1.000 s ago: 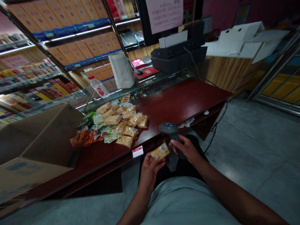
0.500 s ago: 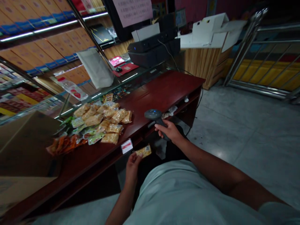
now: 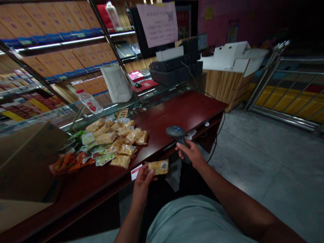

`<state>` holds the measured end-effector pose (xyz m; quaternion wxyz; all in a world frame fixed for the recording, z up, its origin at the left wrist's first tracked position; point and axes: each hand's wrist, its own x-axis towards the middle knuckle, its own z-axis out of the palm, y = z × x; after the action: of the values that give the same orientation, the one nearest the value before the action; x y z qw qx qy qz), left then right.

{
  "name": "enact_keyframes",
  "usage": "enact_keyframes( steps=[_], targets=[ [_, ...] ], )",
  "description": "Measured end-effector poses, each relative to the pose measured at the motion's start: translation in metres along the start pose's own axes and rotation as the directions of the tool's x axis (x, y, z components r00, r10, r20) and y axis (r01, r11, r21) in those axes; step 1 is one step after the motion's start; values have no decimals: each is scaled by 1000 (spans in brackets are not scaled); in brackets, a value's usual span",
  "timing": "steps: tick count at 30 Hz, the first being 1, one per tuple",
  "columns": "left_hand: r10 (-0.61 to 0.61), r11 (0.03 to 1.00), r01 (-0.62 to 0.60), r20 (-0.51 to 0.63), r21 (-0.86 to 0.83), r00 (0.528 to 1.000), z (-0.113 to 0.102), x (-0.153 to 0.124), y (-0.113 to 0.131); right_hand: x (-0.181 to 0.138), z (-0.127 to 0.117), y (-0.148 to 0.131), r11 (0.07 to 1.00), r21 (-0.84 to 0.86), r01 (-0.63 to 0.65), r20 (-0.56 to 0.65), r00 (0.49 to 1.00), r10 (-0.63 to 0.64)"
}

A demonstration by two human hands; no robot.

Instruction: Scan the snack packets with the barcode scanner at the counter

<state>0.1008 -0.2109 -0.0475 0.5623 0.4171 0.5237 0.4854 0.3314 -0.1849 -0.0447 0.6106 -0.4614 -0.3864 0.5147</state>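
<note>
My left hand (image 3: 142, 178) pinches a small yellow snack packet (image 3: 159, 166) with a printed code on it, held just off the front edge of the dark red desk (image 3: 177, 111). My right hand (image 3: 190, 153) is wrapped round the handle of a grey barcode scanner (image 3: 177, 133) with a blue light, its head raised above and to the right of the packet. A small red and white card (image 3: 136, 171) lies on the desk edge next to my left hand.
A heap of yellow, green and orange snack packets (image 3: 111, 141) lies on the desk. A cardboard box (image 3: 27, 158) stands at the left. Behind are a glass counter (image 3: 106, 108), a white bag (image 3: 115, 83), a plastic bottle (image 3: 88, 100), a black till (image 3: 177, 65) and shelves of boxes.
The packet in my left hand has moved left, away from the scanner and towards the desk edge by the card. The scanner stays gripped in my right hand. The view has shifted.
</note>
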Motion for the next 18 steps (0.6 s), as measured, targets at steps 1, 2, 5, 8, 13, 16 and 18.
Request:
enact_keyframes(
  steps=[1,2,5,8,13,16,18],
  targets=[
    [49,999,-49,-4,-7,999,7,8,12,4,-1,-6,999,14,39,-24,999,-39],
    [93,995,-93,-20,-24,995,13,18,24,8,-2,-13,997,28,76,-48,996,-75],
    [194,972,-205,-100,-116,976,29,55,57,19,-4,-36,987,58,151,-94,985,-145],
    [237,952,-252,-105,-171,966,38,90,84,28,-3,-57,981,66,180,-103,980,-173],
    [275,939,-289,-100,-187,956,46,132,112,43,7,-76,985,32,170,-104,981,-166],
    [292,942,-306,-113,-139,950,47,150,122,54,17,-80,989,-15,146,-16,989,-147],
    [305,941,-320,-130,-108,943,47,161,128,60,24,-81,992,-27,125,36,992,-124]
  ],
)
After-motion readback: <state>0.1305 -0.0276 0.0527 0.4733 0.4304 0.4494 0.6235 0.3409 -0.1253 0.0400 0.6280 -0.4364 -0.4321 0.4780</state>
